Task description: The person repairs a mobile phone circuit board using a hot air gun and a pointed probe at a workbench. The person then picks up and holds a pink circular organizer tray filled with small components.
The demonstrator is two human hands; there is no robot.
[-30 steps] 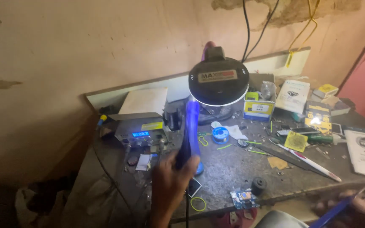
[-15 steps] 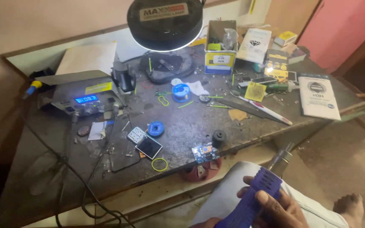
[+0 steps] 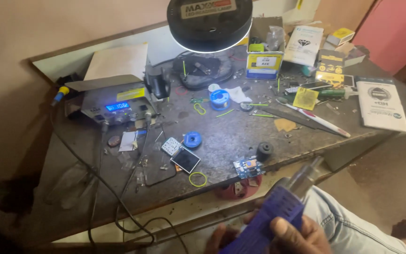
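Before you stretches the grey tabletop [image 3: 240,136], cluttered from end to end; at its far edge a round black magnifier lamp [image 3: 210,21] hangs over the work, and far left sits the rework station [image 3: 113,106] with its blue display. Near you, below the tabletop's edge, your right hand [image 3: 301,235] is wrapped around the purple hot-air handpiece [image 3: 271,221], thumb pressed on top, its metal nozzle [image 3: 306,174] pointing up toward the small blue circuit board [image 3: 247,167]. Your left hand [image 3: 219,240] is barely visible beneath it; I cannot tell its state. The handpiece looks light and rigid; keep your grip on the plastic body, since the nozzle is likely hot.
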